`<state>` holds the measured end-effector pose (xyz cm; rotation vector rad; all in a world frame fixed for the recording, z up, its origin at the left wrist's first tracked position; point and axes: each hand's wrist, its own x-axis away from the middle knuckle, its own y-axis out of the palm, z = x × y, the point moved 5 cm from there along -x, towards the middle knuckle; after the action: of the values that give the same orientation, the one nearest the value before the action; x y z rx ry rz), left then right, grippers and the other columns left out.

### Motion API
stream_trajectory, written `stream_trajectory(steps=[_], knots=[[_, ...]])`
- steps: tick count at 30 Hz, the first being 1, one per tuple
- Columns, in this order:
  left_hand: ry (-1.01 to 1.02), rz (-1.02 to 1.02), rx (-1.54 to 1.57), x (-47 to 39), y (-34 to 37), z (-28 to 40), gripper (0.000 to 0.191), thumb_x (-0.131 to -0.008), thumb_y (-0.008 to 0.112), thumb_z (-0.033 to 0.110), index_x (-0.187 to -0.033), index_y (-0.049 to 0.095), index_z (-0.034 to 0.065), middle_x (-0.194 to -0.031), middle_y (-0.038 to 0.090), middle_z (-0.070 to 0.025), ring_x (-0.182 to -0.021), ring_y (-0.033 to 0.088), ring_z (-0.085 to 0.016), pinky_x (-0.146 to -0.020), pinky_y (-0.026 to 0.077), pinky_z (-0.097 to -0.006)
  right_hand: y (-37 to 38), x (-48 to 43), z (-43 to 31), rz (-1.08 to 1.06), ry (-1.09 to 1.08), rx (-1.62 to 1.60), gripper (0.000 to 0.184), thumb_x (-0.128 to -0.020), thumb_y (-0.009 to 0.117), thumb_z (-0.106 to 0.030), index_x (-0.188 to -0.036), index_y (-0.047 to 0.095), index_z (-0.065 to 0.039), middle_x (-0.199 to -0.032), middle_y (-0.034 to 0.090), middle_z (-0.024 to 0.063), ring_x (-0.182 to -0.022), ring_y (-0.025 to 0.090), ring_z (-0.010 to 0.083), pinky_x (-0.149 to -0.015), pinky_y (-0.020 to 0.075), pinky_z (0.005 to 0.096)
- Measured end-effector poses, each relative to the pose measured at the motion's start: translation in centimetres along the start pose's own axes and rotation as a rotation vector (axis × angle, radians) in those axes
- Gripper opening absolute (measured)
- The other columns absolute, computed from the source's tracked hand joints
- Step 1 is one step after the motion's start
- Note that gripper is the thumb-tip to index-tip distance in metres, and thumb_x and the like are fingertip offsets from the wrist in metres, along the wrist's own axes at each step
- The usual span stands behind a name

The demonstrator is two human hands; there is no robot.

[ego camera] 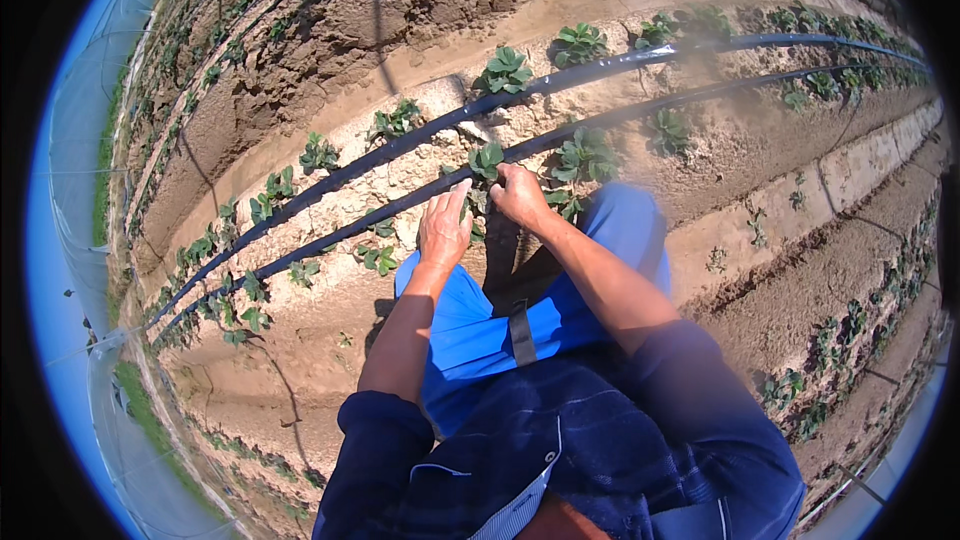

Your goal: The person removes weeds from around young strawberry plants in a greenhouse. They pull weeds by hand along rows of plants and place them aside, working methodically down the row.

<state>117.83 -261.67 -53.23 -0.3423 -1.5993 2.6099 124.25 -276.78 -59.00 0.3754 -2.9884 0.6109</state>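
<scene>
A small leafy plant (pixel 486 160), apparently a strawberry plant, grows in the soil bed in front of me, beside the nearer black drip hose (pixel 390 208). My left hand (pixel 445 226) is on its left, with the fingers stretched forward and the thumb a little apart; I see nothing in it. On the other side my right hand (pixel 520 196) has its fingers curled at the plant's leaves. Whether those fingertips pinch a leaf or stem is hidden. Just right of this hand stands a larger leafy plant (pixel 585 155).
A second, thicker black hose (pixel 420 136) runs along the same bed, with several leafy plants (pixel 505 70) beyond it. Blue-trousered legs (pixel 626 229) are bent close to the bed. Cloddy soil (pixel 330 37) lies farther off, and clear plastic sheeting (pixel 75 135) lines the left.
</scene>
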Motion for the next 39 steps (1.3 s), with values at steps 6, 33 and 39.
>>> stream_trajectory(steps=[6, 33, 39], knots=[[0.072, -0.027, -0.039, 0.2, 0.1, -0.3, 0.039, -0.073, 0.075, 0.000, -0.111, 0.070, 0.0066, -0.109, 0.063, -0.0121, -0.107, 0.058, -0.034, -0.093, 0.050, -0.0436, 1.1, -1.9, -1.5, -0.116, -0.101, 0.283, 0.021, -0.078, 0.071, -0.014, -0.095, 0.078, -0.005, -0.088, 0.072, 0.0217, -0.083, 0.071, 0.0378, -0.079, 0.0567, 0.0455], [0.062, -0.020, 0.009, 0.5, 0.0, -0.4, 0.034, -0.076, 0.073, 0.000, -0.110, 0.069, 0.0027, -0.109, 0.066, -0.0152, -0.105, 0.062, -0.037, -0.096, 0.049, -0.0440, 2.6, -1.5, -2.0, -0.012, 0.063, 0.422, 0.023, -0.083, 0.065, -0.026, -0.082, 0.073, -0.005, -0.082, 0.072, 0.0222, -0.079, 0.070, 0.0443, -0.075, 0.0571, 0.0531], [-0.063, -0.081, 0.141, -0.2, 0.8, -1.7, 0.038, -0.077, 0.076, 0.007, -0.115, 0.069, 0.0051, -0.109, 0.066, -0.0153, -0.104, 0.063, -0.037, -0.093, 0.051, -0.0454, -0.8, 0.3, -1.8, 0.056, 0.031, 0.115, 0.024, -0.076, 0.073, -0.018, -0.093, 0.070, -0.002, -0.082, 0.071, 0.0212, -0.074, 0.070, 0.0390, -0.070, 0.0570, 0.0457]])
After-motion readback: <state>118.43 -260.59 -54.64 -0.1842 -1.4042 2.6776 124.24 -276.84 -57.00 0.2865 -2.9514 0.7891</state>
